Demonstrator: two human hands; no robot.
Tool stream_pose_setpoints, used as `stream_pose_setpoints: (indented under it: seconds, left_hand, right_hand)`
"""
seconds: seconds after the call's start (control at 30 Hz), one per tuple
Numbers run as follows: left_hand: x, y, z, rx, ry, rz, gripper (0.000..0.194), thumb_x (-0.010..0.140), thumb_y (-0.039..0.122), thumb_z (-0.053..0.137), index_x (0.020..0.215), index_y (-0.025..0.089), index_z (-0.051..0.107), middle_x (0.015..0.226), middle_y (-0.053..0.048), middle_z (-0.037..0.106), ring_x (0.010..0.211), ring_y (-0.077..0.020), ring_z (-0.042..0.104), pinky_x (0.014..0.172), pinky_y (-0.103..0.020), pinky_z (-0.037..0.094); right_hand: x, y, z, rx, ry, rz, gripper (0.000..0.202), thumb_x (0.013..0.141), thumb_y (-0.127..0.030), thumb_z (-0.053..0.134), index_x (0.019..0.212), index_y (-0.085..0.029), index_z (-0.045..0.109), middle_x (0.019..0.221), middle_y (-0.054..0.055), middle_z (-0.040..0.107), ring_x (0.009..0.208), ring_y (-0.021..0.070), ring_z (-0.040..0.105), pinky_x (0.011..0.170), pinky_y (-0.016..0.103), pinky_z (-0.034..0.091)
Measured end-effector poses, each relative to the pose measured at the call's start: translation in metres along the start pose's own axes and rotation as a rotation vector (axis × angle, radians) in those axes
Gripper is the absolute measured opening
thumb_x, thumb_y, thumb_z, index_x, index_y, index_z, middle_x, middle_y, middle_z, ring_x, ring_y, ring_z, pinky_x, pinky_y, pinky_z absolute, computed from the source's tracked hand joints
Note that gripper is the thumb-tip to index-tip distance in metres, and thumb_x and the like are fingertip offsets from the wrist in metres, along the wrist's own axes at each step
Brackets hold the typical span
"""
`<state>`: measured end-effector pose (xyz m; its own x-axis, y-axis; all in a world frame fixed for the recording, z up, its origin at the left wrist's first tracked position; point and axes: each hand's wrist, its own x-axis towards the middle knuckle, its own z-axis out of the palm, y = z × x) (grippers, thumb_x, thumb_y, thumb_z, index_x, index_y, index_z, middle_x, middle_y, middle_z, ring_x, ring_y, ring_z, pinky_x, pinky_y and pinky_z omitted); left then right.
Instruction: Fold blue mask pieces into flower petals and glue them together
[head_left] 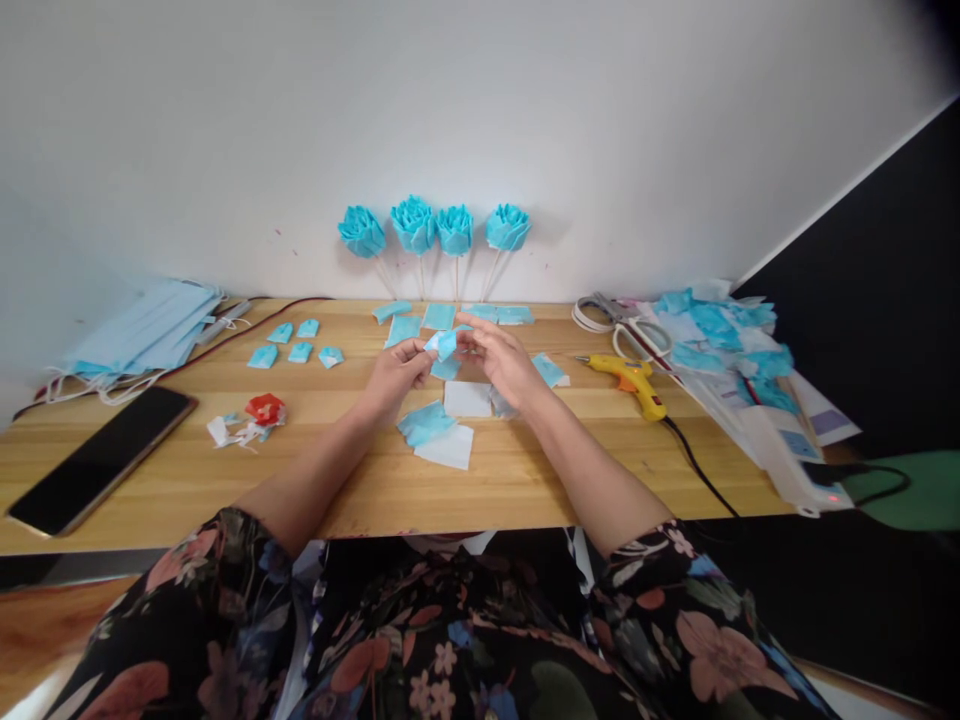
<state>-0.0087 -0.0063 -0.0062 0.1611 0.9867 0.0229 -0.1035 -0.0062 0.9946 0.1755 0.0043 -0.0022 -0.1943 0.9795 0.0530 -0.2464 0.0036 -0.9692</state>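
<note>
Between my two hands, above the middle of the wooden table, is a small blue-and-white fabric piece (444,344). My left hand (405,366) pinches its left edge between thumb and fingertips. On the other side, my right hand (501,358) has its fingers curved around the piece's right end, thumb side hidden from view. Under and around the hands lie several cut blue and white fabric pieces (442,446). Farther left, several small folded blue petals (300,352) are laid out in loose rows.
Several blue flowers on sticks (413,225) lean against the wall. A yellow glue gun (628,380), scissors (641,336) and a pile of blue scraps (720,325) are right, beside a power strip (802,470). Left are face masks (150,325), a phone (101,458) and a red scrap (265,409).
</note>
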Motion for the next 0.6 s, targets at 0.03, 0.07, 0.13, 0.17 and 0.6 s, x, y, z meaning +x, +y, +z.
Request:
stream_pose_setpoints:
  seconds: [0.03,0.07,0.13,0.17,0.6]
  left_hand:
    - [0.0005,-0.0006,-0.0004,-0.005,0.006,0.001,0.029,0.071,0.041,0.074,0.069,0.019,0.056,0.053,0.006,0.049,0.048,-0.0072,0.037,0.049,-0.023,0.028]
    - [0.0010,-0.0014,-0.0008,-0.012,0.010,0.003,0.030,0.072,0.041,0.074,0.069,0.019,0.055,0.053,0.006,0.049,0.048,-0.0072,0.037,0.049,-0.023,0.028]
    - [0.0021,-0.0029,-0.0013,-0.032,0.015,0.008,0.030,0.072,0.041,0.075,0.069,0.019,0.055,0.053,0.006,0.049,0.048,-0.0072,0.037,0.049,-0.023,0.028]
    - [0.0024,-0.0036,-0.0015,-0.043,0.016,0.011,0.030,0.072,0.041,0.075,0.070,0.019,0.055,0.052,0.006,0.048,0.047,-0.0071,0.037,0.049,-0.023,0.028]
    - [0.0008,-0.0034,0.0004,-0.017,0.017,0.010,0.033,0.071,0.044,0.078,0.070,0.018,0.058,0.052,0.006,0.048,0.047,-0.0067,0.036,0.049,-0.023,0.028]
  right_hand:
    - [0.0002,-0.0005,-0.0006,0.001,0.024,0.001,0.045,0.078,-0.046,0.070,0.117,-0.024,0.071,0.103,0.004,0.073,0.097,0.0181,0.066,0.093,0.036,0.054]
    - [0.0003,-0.0008,-0.0010,-0.010,0.047,0.001,0.045,0.076,-0.047,0.072,0.115,-0.024,0.072,0.102,0.004,0.073,0.096,0.0179,0.066,0.092,0.036,0.054]
    - [0.0001,-0.0008,-0.0012,-0.054,0.071,0.003,0.044,0.075,-0.048,0.075,0.111,-0.023,0.073,0.098,0.004,0.074,0.092,0.0172,0.066,0.091,0.035,0.054]
    - [-0.0002,-0.0005,-0.0008,-0.080,0.070,0.005,0.043,0.074,-0.047,0.076,0.109,-0.023,0.074,0.096,0.004,0.075,0.091,0.0171,0.066,0.090,0.035,0.053]
    - [-0.0044,0.0034,0.0062,-0.308,-0.016,-0.029,0.027,0.072,-0.046,0.073,0.077,-0.020,0.067,0.072,-0.003,0.062,0.072,0.0144,0.055,0.073,0.030,0.043]
